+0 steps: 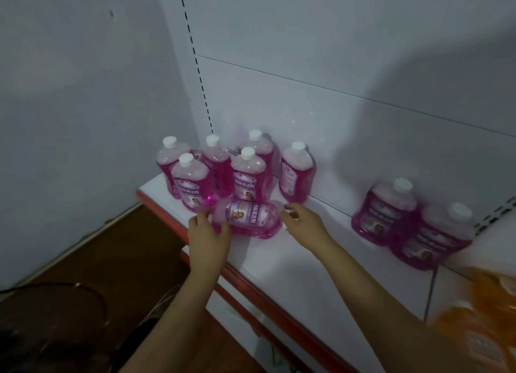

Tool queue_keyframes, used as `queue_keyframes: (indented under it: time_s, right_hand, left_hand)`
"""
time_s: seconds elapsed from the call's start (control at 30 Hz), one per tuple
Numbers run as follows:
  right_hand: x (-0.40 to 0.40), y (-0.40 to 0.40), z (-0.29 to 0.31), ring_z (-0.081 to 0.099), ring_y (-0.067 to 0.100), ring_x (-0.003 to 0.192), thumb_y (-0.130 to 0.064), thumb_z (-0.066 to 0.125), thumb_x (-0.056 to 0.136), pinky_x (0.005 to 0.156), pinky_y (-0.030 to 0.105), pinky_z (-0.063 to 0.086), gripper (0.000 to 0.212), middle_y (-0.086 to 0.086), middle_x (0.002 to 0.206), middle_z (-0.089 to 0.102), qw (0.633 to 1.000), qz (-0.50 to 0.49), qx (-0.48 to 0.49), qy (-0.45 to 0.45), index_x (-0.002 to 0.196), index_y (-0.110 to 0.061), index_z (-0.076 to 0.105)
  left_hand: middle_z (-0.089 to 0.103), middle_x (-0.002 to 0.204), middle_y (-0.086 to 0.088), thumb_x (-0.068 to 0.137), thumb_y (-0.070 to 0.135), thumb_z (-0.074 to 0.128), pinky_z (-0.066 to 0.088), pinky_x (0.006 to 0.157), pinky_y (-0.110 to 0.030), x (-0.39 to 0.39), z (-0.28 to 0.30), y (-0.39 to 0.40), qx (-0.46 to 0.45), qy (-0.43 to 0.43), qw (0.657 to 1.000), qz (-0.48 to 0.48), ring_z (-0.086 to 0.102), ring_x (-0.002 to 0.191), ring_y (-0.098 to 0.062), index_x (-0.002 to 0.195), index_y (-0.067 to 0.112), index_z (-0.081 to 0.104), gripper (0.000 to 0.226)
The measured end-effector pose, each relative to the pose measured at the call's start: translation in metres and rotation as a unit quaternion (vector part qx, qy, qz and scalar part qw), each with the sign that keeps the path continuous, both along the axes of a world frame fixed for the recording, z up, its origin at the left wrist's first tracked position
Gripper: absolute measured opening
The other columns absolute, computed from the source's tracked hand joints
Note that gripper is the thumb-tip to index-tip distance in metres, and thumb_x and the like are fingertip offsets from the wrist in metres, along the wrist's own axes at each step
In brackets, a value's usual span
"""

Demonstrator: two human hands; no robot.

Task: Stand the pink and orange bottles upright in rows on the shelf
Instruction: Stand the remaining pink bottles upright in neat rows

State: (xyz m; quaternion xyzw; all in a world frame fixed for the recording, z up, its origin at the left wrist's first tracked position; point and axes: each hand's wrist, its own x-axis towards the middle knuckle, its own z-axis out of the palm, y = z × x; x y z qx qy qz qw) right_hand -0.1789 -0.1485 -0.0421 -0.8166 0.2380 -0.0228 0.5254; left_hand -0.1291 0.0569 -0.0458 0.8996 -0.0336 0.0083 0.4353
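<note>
White shelf (pixel 321 263), red front edge. Six pink bottles (pixel 247 177) stand in rows at its left back corner. I see the left hand (pixel 206 233) gripping the base of one lying bottle (pixel 247 217) near the front edge, likely to tip it upright. The right hand (pixel 304 219) hovers loose at its cap end.

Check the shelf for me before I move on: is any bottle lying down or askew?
Yes. One pink bottle lies on its side near the shelf's front edge, between the left hand and right hand. Two more pink bottles on the right lean against the back panel. Six stand upright.
</note>
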Motion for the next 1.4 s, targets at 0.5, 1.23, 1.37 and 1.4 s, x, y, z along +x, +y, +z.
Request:
queue_keyframes:
  time_s: [0.5, 1.23, 1.37, 1.4]
  right_hand:
    - [-0.013, -0.042, 0.072, 0.066, 0.010, 0.083, -0.022, 0.071, 0.086, 0.080, 0.020, 0.047, 0.016, -0.003, 0.091, 0.074, 0.976, 0.046, -0.203, -0.070, 0.101, -0.019, 0.077]
    - [-0.015, -0.114, 0.130, 0.059, 0.024, 0.109, -0.023, 0.053, 0.096, 0.086, 0.036, 0.049, 0.027, 0.001, 0.119, 0.064, 0.824, 0.137, -0.549, 0.032, 0.119, -0.021, 0.067]
    - [-0.015, -0.114, 0.131, 0.061, 0.026, 0.105, -0.018, 0.055, 0.092, 0.085, 0.040, 0.052, 0.026, 0.003, 0.114, 0.066, 0.824, 0.145, -0.546, 0.048, 0.115, -0.019, 0.067]
    - [-0.015, -0.113, 0.131, 0.060, 0.026, 0.107, -0.019, 0.055, 0.093, 0.087, 0.041, 0.051, 0.026, 0.004, 0.116, 0.065, 0.824, 0.143, -0.546, 0.039, 0.117, -0.018, 0.066]
  left_hand:
    - [0.070, 0.100, -0.007, 0.078, 0.028, 0.080, 0.056, 0.090, -0.044, -0.002, 0.019, -0.033, -0.124, 0.245, 0.958, -0.084, 0.069, 0.093, -0.025, 0.104, 0.011, 0.061, 0.037]
    - [0.068, 0.107, 0.006, 0.088, 0.021, 0.070, 0.048, 0.092, -0.030, -0.038, 0.036, -0.178, -0.202, 0.247, 0.910, -0.266, 0.064, 0.103, -0.013, 0.109, 0.043, 0.055, 0.034]
    - [0.066, 0.118, 0.005, 0.088, 0.028, 0.070, 0.045, 0.089, -0.026, -0.035, 0.035, -0.173, -0.174, 0.238, 0.911, -0.286, 0.063, 0.105, -0.010, 0.126, 0.039, 0.055, 0.042]
    - [0.064, 0.121, 0.004, 0.089, 0.030, 0.069, 0.045, 0.089, -0.027, -0.033, 0.036, -0.169, -0.163, 0.233, 0.917, -0.281, 0.062, 0.106, -0.012, 0.137, 0.031, 0.051, 0.051]
